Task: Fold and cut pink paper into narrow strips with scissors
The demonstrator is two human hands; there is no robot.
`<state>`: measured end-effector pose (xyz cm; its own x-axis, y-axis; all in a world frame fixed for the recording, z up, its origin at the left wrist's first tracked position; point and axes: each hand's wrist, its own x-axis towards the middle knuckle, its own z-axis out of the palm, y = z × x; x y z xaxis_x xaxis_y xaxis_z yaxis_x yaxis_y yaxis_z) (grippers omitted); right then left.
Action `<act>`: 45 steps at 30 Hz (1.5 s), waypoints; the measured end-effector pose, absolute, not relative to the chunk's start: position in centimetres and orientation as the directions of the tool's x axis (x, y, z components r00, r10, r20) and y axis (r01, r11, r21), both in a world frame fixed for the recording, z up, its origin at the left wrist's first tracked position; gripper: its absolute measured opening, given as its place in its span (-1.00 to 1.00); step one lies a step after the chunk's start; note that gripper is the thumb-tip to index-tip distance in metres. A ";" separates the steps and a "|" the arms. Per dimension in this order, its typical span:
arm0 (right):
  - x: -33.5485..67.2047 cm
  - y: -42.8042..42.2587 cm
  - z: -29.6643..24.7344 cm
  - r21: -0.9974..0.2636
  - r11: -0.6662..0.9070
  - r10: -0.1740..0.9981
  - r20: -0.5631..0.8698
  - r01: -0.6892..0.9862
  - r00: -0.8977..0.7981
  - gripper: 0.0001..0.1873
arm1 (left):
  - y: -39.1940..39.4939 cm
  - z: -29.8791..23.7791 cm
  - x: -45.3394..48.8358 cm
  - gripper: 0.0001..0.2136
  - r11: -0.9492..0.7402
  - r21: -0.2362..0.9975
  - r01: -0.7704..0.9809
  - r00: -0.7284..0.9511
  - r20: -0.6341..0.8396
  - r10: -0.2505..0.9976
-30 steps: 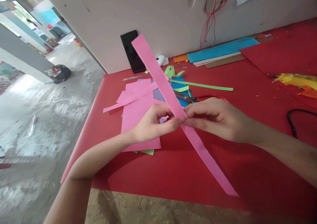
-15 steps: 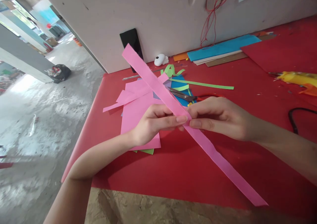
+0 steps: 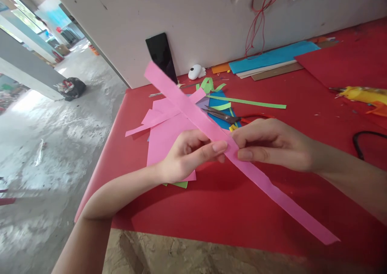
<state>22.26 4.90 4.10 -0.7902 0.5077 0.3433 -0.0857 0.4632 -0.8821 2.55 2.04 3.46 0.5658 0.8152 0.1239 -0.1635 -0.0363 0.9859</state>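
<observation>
A long pink paper strip (image 3: 198,116) runs diagonally through the middle of the head view, held above the table. My left hand (image 3: 193,151) pinches it near its middle, thumb on top. Just to the right, my right hand (image 3: 269,145) pinches the same strip between thumb and fingers. The upper end rises toward the phone; the lower end reaches down to the right. Behind my hands lie scissors (image 3: 223,114) with red handles, partly hidden by my right hand. Pink paper sheets (image 3: 169,145) rest under and beyond my left hand.
On the red table (image 3: 242,221) are green paper strips (image 3: 248,101), blue card (image 3: 272,59), a white egg-shaped object (image 3: 196,71) and a yellow-wrapped tool (image 3: 363,94). A black phone (image 3: 161,56) leans on the wall. Red cord (image 3: 260,19) hangs there.
The pink strip has turned a little, its upper end shifting left and down and its lower end right and up. My right hand has slid slightly right along it.
</observation>
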 end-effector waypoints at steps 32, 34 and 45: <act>22.1 4.5 4.1 -0.880 0.468 0.453 0.312 -0.076 -0.835 -0.53 | 2.2 3.0 2.9 -0.82 -0.005 0.943 -0.333 0.633 0.227 0.740; 22.2 4.6 3.8 -0.881 0.465 0.463 0.330 -0.092 -0.823 -0.51 | 2.3 2.9 2.9 -0.83 0.031 0.940 -0.341 0.639 0.207 0.741; 22.3 4.8 3.5 -0.898 0.436 0.467 0.274 -0.050 -0.841 -0.53 | 2.6 2.7 2.5 -0.72 -0.049 0.970 -0.237 0.617 0.190 0.764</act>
<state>22.31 4.76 3.48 -0.8409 0.4667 0.2739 -0.0503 0.4365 -0.8983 2.54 2.59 2.74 0.6174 0.7635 0.1896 -0.2369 -0.0493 0.9703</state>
